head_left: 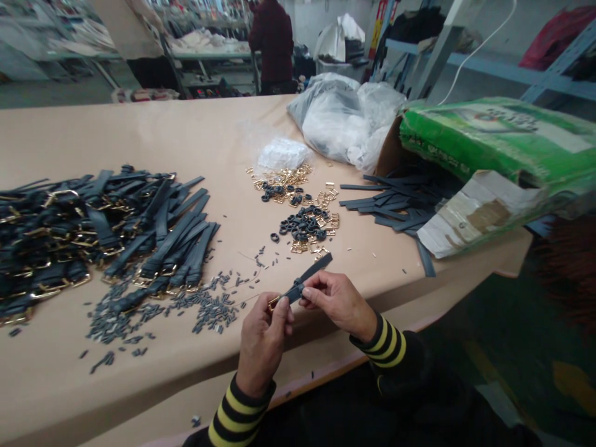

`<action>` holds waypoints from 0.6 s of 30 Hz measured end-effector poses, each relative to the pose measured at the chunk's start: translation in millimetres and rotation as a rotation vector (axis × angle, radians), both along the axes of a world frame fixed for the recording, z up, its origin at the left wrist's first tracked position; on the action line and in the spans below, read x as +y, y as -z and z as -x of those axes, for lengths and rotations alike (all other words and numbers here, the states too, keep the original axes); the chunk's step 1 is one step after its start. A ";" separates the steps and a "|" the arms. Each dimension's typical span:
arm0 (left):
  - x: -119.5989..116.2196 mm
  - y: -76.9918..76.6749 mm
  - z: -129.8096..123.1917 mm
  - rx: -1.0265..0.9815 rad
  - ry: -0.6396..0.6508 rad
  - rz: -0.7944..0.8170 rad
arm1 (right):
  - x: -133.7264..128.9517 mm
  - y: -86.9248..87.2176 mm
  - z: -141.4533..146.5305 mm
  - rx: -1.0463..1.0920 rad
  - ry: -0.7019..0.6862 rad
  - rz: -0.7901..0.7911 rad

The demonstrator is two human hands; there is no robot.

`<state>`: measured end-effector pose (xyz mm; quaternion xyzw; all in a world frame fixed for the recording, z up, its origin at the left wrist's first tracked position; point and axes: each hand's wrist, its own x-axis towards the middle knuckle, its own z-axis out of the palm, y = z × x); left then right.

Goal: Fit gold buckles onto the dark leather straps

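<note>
Near the table's front edge, both my hands grip one dark strap [315, 266] with a gold buckle [274, 303] at its near end. My left hand [264, 335] pinches the strap at the buckle, thumb on top. Fingers of my right hand [339, 300] close on the strap around its middle, by a dark loop [298, 284]. The strap's free end points away to the upper right. Just beyond lie a pile of dark loops [302, 223] and gold buckles [279, 180].
Finished-looking buckled straps [158, 242] are heaped at left. Small dark scraps [214, 310] lie scattered before them. Plain strips [395, 202] spill from a green box [493, 136] at right. Plastic bags [344, 118] sit behind. Two people [274, 43] stand beyond the table.
</note>
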<state>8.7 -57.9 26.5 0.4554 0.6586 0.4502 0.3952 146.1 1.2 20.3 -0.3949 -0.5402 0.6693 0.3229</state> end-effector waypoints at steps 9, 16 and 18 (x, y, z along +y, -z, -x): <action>2.0 3.2 3.7 -0.095 0.038 -0.002 | 1.4 -4.5 -4.1 0.154 0.074 0.043; -0.1 7.4 0.9 -0.143 0.015 0.016 | -3.9 1.6 -4.2 0.146 -0.043 0.120; -0.4 7.4 -0.8 -0.158 0.012 0.017 | -6.5 3.3 -2.5 0.099 -0.048 0.056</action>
